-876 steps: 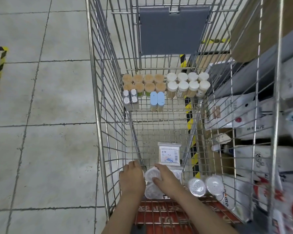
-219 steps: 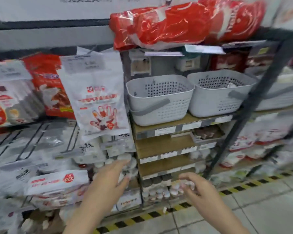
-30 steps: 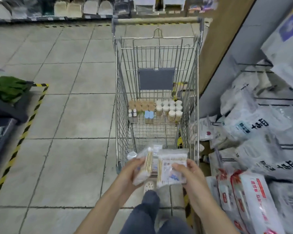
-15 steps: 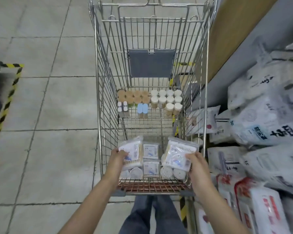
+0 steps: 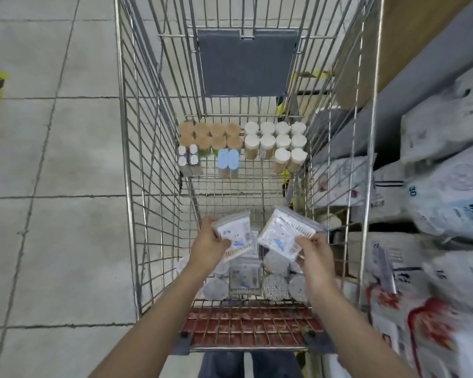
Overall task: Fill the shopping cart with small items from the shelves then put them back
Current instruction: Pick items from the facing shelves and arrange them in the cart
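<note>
Holding one clear packet of cotton swabs apiece, both hands hover over the near end of the shopping cart (image 5: pixel 126 148). The left hand (image 5: pixel 209 248) pinches the left packet (image 5: pixel 235 237) by its lower corner; the right hand (image 5: pixel 316 253) grips the right packet (image 5: pixel 287 233) at its near edge, and that packet is tilted. I reckon the slack film could slip from such light corner holds, and a tilted packet let go from here may land askew.

Just beneath them the cart floor is already crowded: round tubs (image 5: pixel 275 286) and a flat packet (image 5: pixel 243 276) lie side by side, leaving little bare mesh. A packet dropped on those rounded lids could slide off or nudge them out of line, so the open mesh beyond looks the safer spot.

Farther along, brown-lidded jars (image 5: pixel 210 135) and white-lidded jars (image 5: pixel 276 137) stand in tidy rows at the far end, with two blue-capped tubes (image 5: pixel 228 159) and small grey packs (image 5: pixel 189 156) in front. A careless toss might topple them.

To the right, the shelves carry bulky white bags (image 5: pixel 445 192) pressed close to the cart's wire side, leaving that arm little elbow room. Tiled floor (image 5: pixel 52 159) lies on the left.
</note>
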Demonstrator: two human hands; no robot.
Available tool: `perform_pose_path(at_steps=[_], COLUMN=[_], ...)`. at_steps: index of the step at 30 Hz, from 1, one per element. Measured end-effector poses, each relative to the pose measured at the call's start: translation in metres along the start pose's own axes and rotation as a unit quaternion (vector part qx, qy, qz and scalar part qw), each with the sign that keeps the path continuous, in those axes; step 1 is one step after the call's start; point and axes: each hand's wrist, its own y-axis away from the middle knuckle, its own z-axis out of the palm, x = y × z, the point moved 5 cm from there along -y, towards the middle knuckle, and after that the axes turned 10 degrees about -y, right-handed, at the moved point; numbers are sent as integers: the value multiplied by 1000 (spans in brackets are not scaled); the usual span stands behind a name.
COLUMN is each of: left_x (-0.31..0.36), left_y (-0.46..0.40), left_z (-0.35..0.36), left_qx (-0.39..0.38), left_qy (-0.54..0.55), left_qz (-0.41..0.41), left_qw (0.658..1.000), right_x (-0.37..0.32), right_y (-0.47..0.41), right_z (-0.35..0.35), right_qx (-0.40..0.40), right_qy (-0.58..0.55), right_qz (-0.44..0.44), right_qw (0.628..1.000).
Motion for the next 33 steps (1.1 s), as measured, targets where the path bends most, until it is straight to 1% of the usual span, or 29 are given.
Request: perform_pose_path(at_steps=[3,7,10,13,17,20,21,22,24,26,28,30,33], left_x=[0,-2,-5,-12,-24,-32,-36,-39,-44,-48,-49,-50,-52], left_y=[-21,-39,-46,-52,-52,-51,-52,-52,-54,-54,-54,-54,-53], left_z=[11,26,39,49,64,74,77,79,82,85,88,90,91], left_qx=[-32,-65,-93,-137,-217,-239,-240,-242,-235,-221,-198,-173,-154], left_qy=[-54,-81,-131,-217,-308,-350,-371,-404,-493,-546,-566,-575,-569], left_qz=[28,27,39,46,52,60,66,72,90,105,122,133,143], left_qw=[998,994,986,966,925,903,895,879,833,801,791,788,795], right_x=[5,9,9,14,20,22,22,22,22,25,32,40,57], right_y=[-14,-28,-34,-42,-50,-56,-59,-62,-71,-81,-91,-101,-112], right_z=[1,2,2,0,-4,1,4,9,19,33,47,60,74], right_qx=[5,1,10,23,26,2,-7,-17,-42,-73,-108,-146,-180], right_qy=[-10,-25,-38,-44,-18,-1,11,30,73,119,185,259,366], right_qz=[-4,-17,-23,-17,-17,-4,-6,-13,-32,-45,-61,-67,-54], right_qw=[1000,1000,999,999,999,1000,1000,999,996,989,975,952,911])
